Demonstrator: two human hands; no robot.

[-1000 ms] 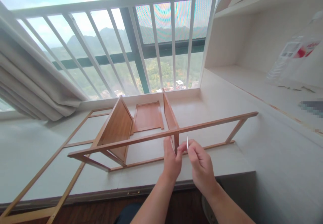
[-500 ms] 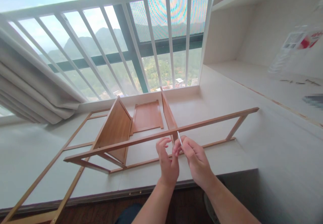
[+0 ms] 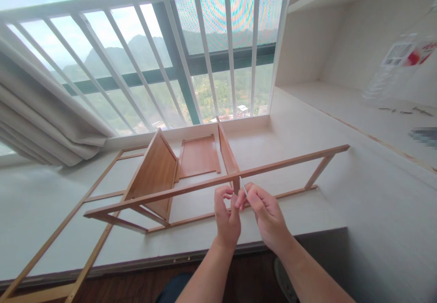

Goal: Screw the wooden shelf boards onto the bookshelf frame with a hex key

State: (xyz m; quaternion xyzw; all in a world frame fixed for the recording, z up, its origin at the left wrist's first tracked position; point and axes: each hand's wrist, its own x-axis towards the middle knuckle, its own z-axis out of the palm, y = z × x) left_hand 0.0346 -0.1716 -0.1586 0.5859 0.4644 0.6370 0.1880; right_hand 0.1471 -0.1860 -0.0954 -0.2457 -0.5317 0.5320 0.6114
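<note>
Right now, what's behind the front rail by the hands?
Behind the front rail: a left upright panel, a right upright panel, another panel between them, and the white railing beyond. Whatever the left upright panel covers can't be seen.

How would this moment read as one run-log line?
right hand: holding rod | left hand: half-curled, hold unclear | frame: on ledge, rod contact unclear | bottle: on shelf

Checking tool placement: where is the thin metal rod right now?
Head view, slightly right of centre: the thin metal rod is in the right hand, its tip by the frame's upper wooden rail.
</note>
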